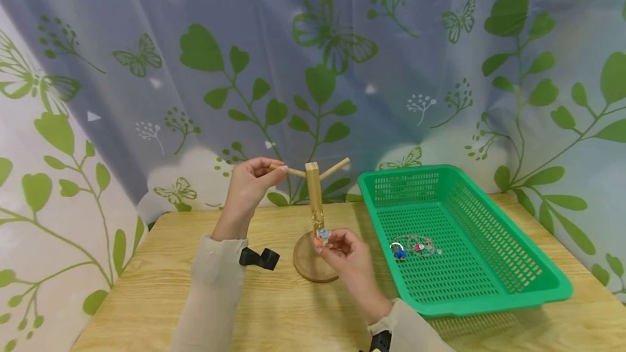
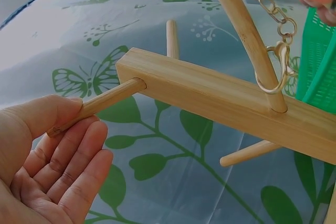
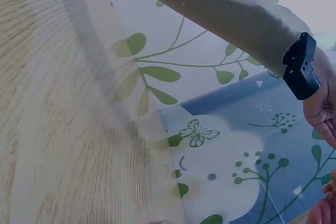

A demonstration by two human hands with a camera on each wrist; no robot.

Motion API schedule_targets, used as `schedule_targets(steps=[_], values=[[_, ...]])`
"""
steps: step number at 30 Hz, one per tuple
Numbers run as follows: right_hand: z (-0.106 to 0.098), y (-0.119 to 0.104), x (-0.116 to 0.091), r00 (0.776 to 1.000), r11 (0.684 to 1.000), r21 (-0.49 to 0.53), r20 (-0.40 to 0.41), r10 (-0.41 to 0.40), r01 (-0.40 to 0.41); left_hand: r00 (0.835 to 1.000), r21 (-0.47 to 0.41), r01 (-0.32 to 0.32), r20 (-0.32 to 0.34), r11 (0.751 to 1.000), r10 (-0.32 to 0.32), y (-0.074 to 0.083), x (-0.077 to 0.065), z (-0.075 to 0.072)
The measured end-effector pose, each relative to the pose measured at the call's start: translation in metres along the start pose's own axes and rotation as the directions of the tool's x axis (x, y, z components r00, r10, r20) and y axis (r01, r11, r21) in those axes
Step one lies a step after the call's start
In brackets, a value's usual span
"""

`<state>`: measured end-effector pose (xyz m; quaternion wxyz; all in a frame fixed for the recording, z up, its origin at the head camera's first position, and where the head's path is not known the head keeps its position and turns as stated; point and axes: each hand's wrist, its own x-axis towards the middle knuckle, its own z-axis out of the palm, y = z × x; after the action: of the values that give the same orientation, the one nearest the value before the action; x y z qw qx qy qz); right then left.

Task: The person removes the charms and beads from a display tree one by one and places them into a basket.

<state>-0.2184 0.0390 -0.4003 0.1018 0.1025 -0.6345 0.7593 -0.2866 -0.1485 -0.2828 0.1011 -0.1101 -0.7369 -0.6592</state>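
Note:
A wooden peg stand with an upright post [image 1: 314, 192] and a round base [image 1: 307, 266] stands on the table. My left hand [image 1: 244, 189] pinches its upper left peg [image 2: 113, 95] near the tip, between thumb and fingers. In front of the post, my right hand [image 1: 351, 259] holds a keychain by its small blue and white charm [image 1: 323, 235]. The keychain's gold clasp [image 2: 278, 69] loops around a lower peg [image 2: 247, 38], and its chain [image 2: 268, 6] runs from there to my right fingers. In the right wrist view, the right fingers barely show at the edge.
To the right sits a green plastic basket [image 1: 499, 307] with mesh sides. Inside it lie a keychain with a blue charm [image 1: 399, 254] and a pinkish chain with a red charm [image 1: 419, 246]. A patterned curtain [image 1: 274, 69] hangs behind the wooden table [image 1: 161, 265].

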Motion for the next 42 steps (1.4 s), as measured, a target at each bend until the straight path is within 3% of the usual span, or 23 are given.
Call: schedule_targets(steps=[22,28,42], values=[[-0.006,-0.014,-0.006,0.999,0.999,-0.005,-0.012,0.032,-0.032,1.000,-0.029,0.006,-0.008,1.000,-0.006,-0.002,0.000,0.002],[-0.006,-0.020,-0.005,1.000,1.000,0.000,-0.024,0.006,-0.006,1.000,-0.036,0.001,-0.011,0.999,-0.001,-0.001,0.000,0.002],[-0.011,-0.037,-0.005,0.999,0.999,0.045,0.035,0.001,-0.002,1.000,-0.059,0.013,-0.005,0.998,-0.014,0.000,-0.001,0.002]])
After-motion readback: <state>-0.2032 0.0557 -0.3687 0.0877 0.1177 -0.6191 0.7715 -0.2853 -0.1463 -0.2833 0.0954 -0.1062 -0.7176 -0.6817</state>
